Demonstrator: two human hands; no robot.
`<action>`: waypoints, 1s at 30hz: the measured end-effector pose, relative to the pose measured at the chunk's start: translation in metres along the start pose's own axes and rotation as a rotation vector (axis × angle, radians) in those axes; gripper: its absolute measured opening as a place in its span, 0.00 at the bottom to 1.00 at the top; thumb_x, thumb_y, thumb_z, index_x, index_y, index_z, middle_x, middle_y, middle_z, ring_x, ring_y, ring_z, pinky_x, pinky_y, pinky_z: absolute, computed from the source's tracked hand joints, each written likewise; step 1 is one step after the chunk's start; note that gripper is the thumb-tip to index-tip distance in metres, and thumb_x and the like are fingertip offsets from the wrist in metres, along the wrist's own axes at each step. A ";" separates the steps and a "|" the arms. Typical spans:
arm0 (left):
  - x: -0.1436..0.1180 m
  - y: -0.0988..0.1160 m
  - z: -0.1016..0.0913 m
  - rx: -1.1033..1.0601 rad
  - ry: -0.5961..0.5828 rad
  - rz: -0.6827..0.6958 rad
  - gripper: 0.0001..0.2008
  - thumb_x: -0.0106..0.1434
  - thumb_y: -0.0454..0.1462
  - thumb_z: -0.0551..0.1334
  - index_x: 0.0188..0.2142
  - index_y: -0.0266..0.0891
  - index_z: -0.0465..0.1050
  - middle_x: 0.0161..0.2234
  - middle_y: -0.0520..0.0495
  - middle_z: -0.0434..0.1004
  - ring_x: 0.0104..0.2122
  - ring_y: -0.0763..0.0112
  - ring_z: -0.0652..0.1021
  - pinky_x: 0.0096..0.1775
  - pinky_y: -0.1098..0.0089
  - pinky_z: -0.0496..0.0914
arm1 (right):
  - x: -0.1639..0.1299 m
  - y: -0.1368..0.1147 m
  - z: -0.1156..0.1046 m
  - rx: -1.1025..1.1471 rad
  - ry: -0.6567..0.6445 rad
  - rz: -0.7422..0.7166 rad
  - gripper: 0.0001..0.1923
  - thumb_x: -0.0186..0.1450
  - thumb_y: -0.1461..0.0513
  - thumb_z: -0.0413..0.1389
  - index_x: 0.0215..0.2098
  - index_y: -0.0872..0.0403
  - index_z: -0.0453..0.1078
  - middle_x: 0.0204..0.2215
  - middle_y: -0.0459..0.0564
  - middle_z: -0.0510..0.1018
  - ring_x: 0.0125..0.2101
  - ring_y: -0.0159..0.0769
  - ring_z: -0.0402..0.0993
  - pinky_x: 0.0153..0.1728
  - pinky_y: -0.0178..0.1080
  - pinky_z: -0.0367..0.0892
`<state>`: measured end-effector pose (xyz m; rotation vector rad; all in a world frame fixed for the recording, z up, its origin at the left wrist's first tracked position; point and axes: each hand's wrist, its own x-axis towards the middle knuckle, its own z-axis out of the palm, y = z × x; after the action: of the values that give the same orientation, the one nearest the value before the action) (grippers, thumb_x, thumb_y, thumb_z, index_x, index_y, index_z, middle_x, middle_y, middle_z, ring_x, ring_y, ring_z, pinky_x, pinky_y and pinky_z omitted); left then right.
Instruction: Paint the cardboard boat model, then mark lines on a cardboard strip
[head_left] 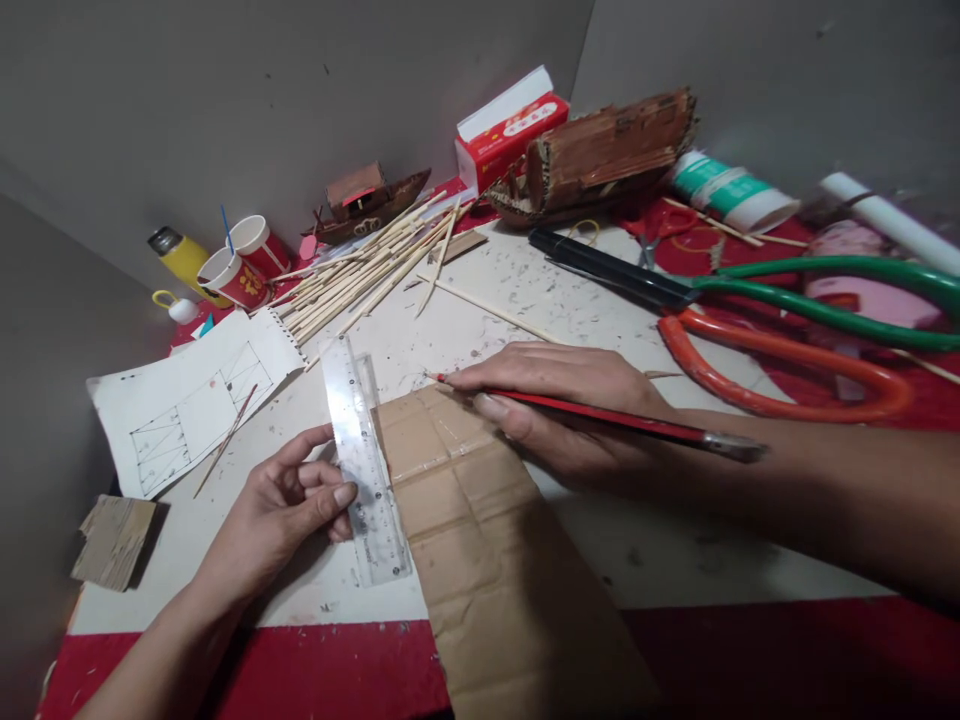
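Between the thumb and fingers of my left hand point(300, 500) is a clear plastic ruler point(367, 490), held along the left edge of a brown cardboard strip point(457, 540). My right hand point(570, 400) grips a red and black pencil point(600, 405), its tip at the far edge of the cardboard. The cardboard has creases and shiny tape-like patches, and its near end runs off the bottom of the view. A notebook sheet point(202, 400) with a drawn truss-like figure lies to the left, a thin stick point(225, 440) on it.
Bamboo sticks point(360, 265) lie in a pile at the back, near a small model boat point(375, 205) and a larger one point(600, 160). Large scissors point(720, 290) lie right of my right hand. Paper cups point(234, 280) and a yellow bottle point(184, 262) stand back left; a layered block point(114, 542) sits near left.
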<state>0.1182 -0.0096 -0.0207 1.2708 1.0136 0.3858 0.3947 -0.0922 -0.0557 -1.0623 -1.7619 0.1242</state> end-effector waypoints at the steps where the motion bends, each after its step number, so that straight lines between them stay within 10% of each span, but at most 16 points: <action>1: 0.000 0.001 0.000 0.003 -0.001 0.001 0.29 0.56 0.35 0.73 0.55 0.38 0.66 0.25 0.53 0.77 0.20 0.76 0.76 0.25 0.76 0.71 | 0.000 0.001 0.000 -0.006 -0.001 -0.007 0.12 0.70 0.66 0.53 0.50 0.55 0.72 0.42 0.52 0.83 0.42 0.33 0.80 0.45 0.38 0.74; 30: 0.021 0.025 0.033 0.045 0.044 -0.028 0.30 0.54 0.35 0.75 0.53 0.36 0.65 0.22 0.53 0.76 0.20 0.74 0.76 0.25 0.75 0.69 | -0.003 0.020 0.008 -0.110 -0.042 0.023 0.12 0.71 0.64 0.50 0.51 0.55 0.70 0.42 0.51 0.82 0.42 0.37 0.78 0.42 0.40 0.71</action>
<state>0.1632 -0.0063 -0.0076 1.2924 1.0809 0.3725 0.4001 -0.0790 -0.0720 -1.1669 -1.8118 0.0653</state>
